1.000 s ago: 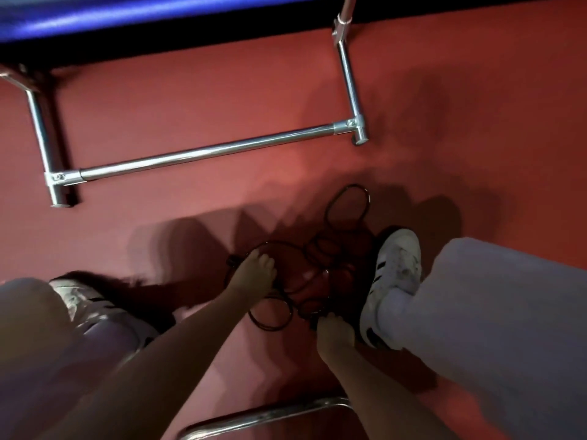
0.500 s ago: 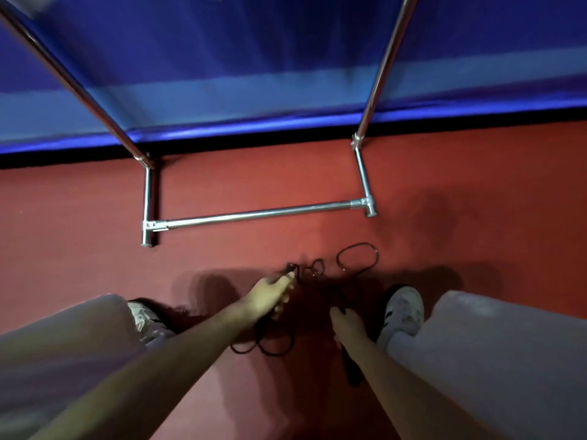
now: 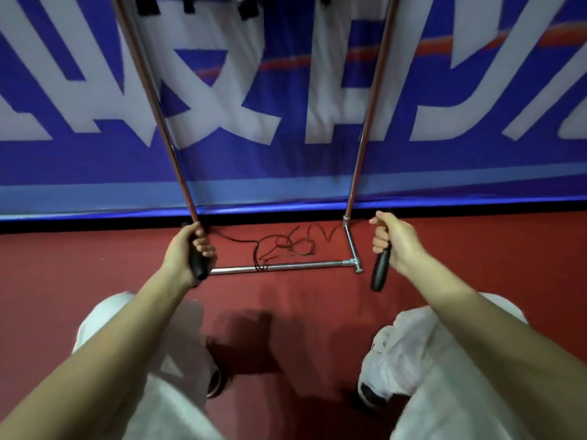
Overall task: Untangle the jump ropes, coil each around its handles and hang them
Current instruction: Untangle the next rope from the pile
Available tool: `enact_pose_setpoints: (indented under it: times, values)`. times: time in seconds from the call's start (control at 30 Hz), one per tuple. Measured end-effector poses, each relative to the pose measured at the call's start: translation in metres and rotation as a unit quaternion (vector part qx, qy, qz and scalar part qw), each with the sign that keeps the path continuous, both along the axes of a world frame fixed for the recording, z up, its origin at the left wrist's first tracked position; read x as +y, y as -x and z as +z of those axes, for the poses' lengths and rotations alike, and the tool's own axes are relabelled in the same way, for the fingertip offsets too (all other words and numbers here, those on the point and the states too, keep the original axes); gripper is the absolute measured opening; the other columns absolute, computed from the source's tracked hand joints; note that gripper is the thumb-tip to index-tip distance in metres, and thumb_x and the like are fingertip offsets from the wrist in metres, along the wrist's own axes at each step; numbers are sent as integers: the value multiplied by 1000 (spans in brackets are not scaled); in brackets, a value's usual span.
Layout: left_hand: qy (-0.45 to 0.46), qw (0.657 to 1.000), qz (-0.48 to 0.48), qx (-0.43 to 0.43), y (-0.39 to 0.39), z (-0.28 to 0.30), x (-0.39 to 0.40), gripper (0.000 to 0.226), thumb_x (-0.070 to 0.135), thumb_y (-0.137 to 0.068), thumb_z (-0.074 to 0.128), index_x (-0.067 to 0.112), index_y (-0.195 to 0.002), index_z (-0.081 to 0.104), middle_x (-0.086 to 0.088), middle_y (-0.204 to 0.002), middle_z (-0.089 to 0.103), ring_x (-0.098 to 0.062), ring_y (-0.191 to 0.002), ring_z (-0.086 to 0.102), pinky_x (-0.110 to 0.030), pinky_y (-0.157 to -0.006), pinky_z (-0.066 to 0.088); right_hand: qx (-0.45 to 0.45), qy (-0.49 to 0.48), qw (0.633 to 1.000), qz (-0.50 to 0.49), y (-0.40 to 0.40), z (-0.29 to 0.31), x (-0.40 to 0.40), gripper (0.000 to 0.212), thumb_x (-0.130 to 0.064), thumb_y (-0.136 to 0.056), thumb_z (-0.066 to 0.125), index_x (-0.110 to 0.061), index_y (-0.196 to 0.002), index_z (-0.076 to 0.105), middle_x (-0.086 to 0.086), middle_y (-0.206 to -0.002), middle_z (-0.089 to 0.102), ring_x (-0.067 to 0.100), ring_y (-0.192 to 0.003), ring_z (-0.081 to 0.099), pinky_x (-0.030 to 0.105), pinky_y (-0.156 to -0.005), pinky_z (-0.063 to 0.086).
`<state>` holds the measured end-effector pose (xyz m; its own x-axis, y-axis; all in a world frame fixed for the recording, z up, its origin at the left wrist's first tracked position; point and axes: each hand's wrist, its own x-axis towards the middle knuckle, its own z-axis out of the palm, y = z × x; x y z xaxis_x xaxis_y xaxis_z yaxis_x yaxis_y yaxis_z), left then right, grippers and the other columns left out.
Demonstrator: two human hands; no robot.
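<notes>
A blue banner with big white characters is filling the wall ahead of you, and the red floor is running under it toward your legs. A metal rack is standing against the banner, its two uprights rising out of frame and its low bar lying across the floor between your hands. Your legs in pale trousers are showing at the bottom, with a white shoe on your right. You are holding both arms out and apart. Your left hand is gripping a black handle, fingers curled fully round it, right at the foot of the left upright. Your right hand is gripping the other handle, which is hanging down from your fist, just right of the rack's corner. The rope is trailing from your left handle across to a knotted snarl of loops hanging between your hands, in front of the low bar and the floor behind it.
</notes>
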<state>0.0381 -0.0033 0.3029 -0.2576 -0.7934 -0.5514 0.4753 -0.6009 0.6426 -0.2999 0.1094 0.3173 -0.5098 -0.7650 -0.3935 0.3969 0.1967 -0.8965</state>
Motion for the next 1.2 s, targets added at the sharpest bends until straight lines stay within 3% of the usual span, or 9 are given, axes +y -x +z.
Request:
enact_pose_setpoints:
  times: [0.1,0.23,0.37,0.47,0.63,0.77,0.97,1.1,1.2]
  values:
    - [7,1000,24,-6,-12,1,17,34,28,-101,42,21,-68,39,10,-38,32,-3,-30,31,-13,-33,26,-31,15,999,-31,-16,7,18,35,-24,-100,48,-12,-68,44,-6,-37,30,8,-30,32,17,-36,30]
    - [59,998,-11,-11,-7,5,46,31,26,-100,42,20,-70,42,8,-42,32,-6,-33,30,-14,-35,27,61,1,998,-23,-32,0,36,37,-25,-98,54,-12,-64,46,0,-42,44,18,-46,51,26,-45,41]
    - [69,991,78,89,-16,15,56,28,22,-85,52,20,-58,48,10,-42,31,-5,-34,30,-15,-36,26,71,14,996,-45,-40,2,42,38,-24,-97,55,-13,-62,47,1,-50,46,15,-46,47,22,-44,40]
    - [68,992,71,80,-13,17,60,30,24,-94,46,19,-65,46,10,-42,30,-5,-35,30,-15,-36,27,107,9,993,-53,-47,2,40,42,-29,-96,54,-15,-57,47,-3,-51,49,12,-50,44,25,-56,37]
    - [64,993,-89,-46,18,15,81,41,26,-97,37,9,-69,61,3,-52,43,-12,-42,42,-17,-43,37,76,22,996,32,-79,3,36,45,-35,-100,49,-12,-61,46,-1,-41,44,16,-38,41,24,-45,38]
    - [54,959,-264,-91,54,3,112,54,29,-99,28,-3,-82,69,-16,-72,71,-23,-60,69,-26,-59,54,221,-6,968,121,-114,-6,35,58,-39,-102,42,-9,-53,51,3,-48,52,12,-46,52,15,-52,42]
    - [35,966,-256,-25,86,-5,128,33,30,-104,38,8,-100,62,-8,-78,64,-17,-60,63,-25,-55,53,366,-96,904,201,-144,-36,22,61,-53,-100,29,-4,-96,65,15,-99,66,31,-102,60,40,-93,45]
    - [48,960,-274,-40,74,-4,117,25,30,-103,39,14,-88,51,4,-60,41,-8,-41,34,-20,-41,33,372,-161,897,176,-131,-31,7,72,-62,-97,13,-11,-79,60,12,-79,68,31,-83,63,37,-80,47]
    - [70,950,-300,-55,53,0,108,21,31,-97,49,14,-85,51,5,-57,36,-7,-39,30,-19,-39,30,332,-57,941,30,-120,-34,-5,48,-46,-101,31,-16,-72,53,4,-77,61,27,-80,58,36,-76,42]
